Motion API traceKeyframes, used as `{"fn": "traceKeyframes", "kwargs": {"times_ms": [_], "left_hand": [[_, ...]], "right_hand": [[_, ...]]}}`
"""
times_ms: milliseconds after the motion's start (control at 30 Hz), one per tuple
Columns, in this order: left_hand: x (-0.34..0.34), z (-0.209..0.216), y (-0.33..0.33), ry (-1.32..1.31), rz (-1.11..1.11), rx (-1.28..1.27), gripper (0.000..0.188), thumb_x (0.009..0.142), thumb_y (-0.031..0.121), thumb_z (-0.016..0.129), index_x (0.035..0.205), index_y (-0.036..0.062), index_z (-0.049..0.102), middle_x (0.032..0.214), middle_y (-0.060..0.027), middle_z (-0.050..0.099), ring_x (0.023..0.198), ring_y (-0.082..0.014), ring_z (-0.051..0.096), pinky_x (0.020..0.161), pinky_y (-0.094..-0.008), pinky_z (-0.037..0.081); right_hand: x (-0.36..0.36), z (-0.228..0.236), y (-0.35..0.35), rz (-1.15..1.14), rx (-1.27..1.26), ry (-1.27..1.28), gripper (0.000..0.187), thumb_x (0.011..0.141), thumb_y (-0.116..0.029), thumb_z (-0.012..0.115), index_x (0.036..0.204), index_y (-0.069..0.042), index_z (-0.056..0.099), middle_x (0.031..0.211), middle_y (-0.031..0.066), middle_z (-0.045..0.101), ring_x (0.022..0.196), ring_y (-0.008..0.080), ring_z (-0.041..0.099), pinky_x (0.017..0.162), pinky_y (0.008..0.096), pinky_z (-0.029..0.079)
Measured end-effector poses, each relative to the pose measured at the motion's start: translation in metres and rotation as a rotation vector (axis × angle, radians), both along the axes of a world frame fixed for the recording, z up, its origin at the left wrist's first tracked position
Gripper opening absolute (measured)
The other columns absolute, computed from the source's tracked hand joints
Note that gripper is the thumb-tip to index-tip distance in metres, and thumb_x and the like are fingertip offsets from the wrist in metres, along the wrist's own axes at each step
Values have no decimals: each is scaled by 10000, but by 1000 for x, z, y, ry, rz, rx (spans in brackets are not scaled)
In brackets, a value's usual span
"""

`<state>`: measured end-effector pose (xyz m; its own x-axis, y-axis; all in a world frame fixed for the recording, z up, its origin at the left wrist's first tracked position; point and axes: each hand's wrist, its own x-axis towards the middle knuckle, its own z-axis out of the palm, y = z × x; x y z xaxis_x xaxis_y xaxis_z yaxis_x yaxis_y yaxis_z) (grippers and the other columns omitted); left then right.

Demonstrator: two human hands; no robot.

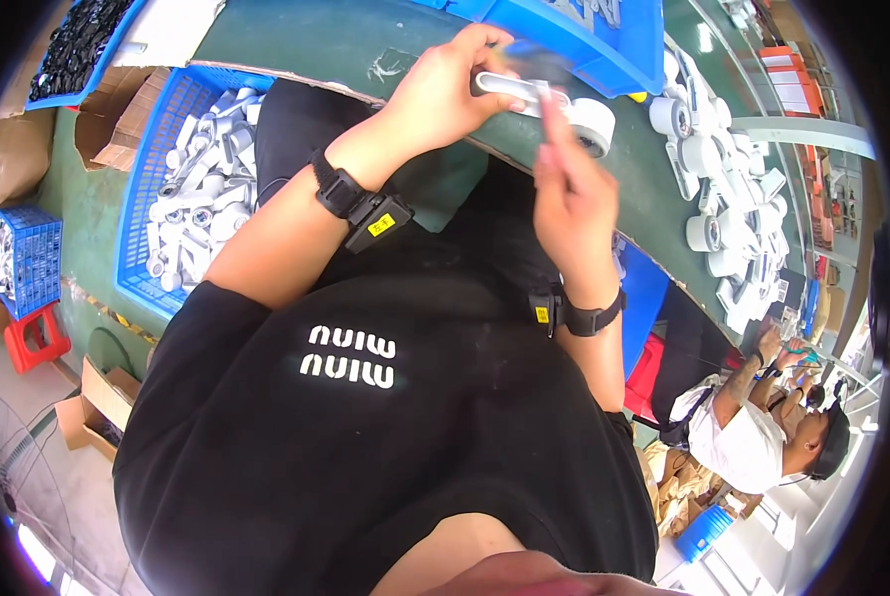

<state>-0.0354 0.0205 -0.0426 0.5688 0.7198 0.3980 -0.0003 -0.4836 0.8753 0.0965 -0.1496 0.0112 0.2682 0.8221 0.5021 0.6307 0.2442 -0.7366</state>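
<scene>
My left hand is closed on a white plastic part above the table's near edge. The part has a long rounded handle with a recess along it, and a round ring-shaped head at its right end. My right hand is over the part, its fingers smeared by motion near where handle and head meet. Whether they grip anything cannot be made out. A dark bluish blur just beyond the handle is too smeared to name.
A blue basket of similar white parts stands at my left. Many more white parts are heaped on the green table at right. A blue bin sits beyond my hands. A co-worker is at the lower right.
</scene>
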Motion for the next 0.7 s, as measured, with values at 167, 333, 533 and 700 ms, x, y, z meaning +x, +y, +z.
{"fn": "traceKeyframes", "kwargs": {"times_ms": [167,333,533,700], "left_hand": [[-7,8,-3,77,47,-39,569,876,49,860,1372,48,579,1068,-119,780,988,-288,744,891,-385,575],[-11,13,3,112,-64,229,296,835,102,836,1094,36,709,1048,-163,716,986,-345,723,858,-426,573],[-11,49,6,-370,-28,-25,462,859,-25,831,1297,69,720,1119,-62,740,1052,-177,713,987,-341,552],[19,90,-10,0,-67,428,431,865,-39,807,1277,61,727,1158,-129,728,1069,-295,722,943,-370,566]], "right_hand": [[15,3,-10,90,-244,48,532,1107,-31,577,1635,-55,514,815,-7,621,679,75,512,643,237,466],[56,2,-26,-40,-37,404,541,1139,-66,547,1673,-115,473,844,-24,623,660,33,487,568,199,413],[98,-31,-41,-107,-195,564,537,1143,-69,533,1674,-120,469,814,-37,589,616,32,462,546,202,414],[105,-29,-43,-61,-158,670,545,1142,-68,528,1680,-112,452,798,-27,573,594,39,442,532,208,405]]}}
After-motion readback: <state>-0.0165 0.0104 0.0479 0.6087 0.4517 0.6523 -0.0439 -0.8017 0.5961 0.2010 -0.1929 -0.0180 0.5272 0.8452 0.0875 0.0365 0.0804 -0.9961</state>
